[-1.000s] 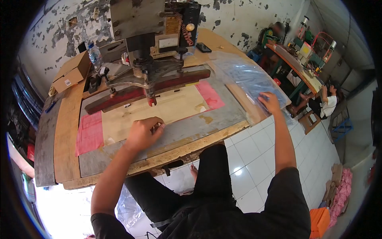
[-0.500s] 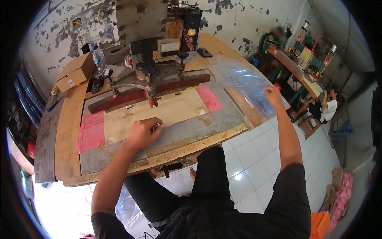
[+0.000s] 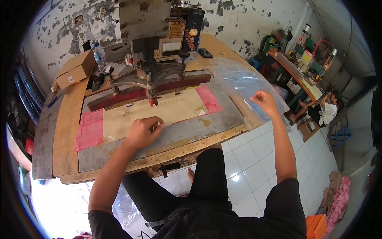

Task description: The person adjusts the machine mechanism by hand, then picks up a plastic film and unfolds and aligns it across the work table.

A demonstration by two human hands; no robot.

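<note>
The machine (image 3: pixel 143 20) runs off the top edge; its label (image 3: pixel 176 30) is too small to read. The left hand (image 3: pixel 143 132) partly hides its fingertips. Whether the right hand (image 3: pixel 266 102) grips plastic (image 3: pixel 238 77) is unclear.

A peeling wall (image 3: pixel 256 22) rose behind white floor tiles (image 3: pixel 256 175) glinting with light (image 3: pixel 235 178), while a wooden stool (image 3: pixel 305 129) stood near a workbench (image 3: pixel 293 70).

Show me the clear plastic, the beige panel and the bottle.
Clear plastic (image 3: pixel 243 79), head view, on its shiny upper surface.
Beige panel (image 3: pixel 174 110), head view, on its flat face.
Bottle (image 3: pixel 99 57), head view, on its side.
</note>
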